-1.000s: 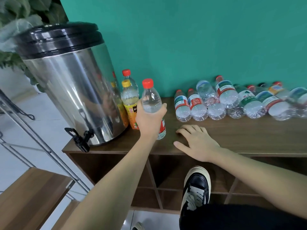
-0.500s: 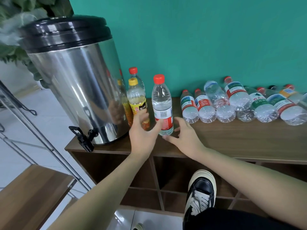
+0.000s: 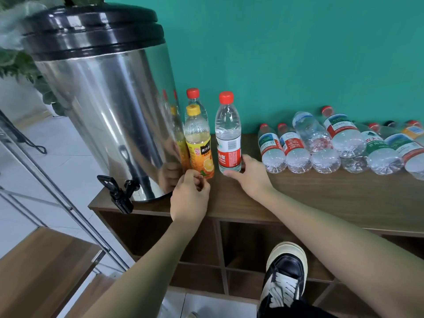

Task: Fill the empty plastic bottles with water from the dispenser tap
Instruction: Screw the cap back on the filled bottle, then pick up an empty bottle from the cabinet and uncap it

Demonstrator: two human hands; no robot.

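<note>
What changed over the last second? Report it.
The left hand let go of the red-capped water bottle, now standing on the shelf top, and drew back. The right hand moved in to touch its base. The dispenser and lying bottles stayed put.
</note>
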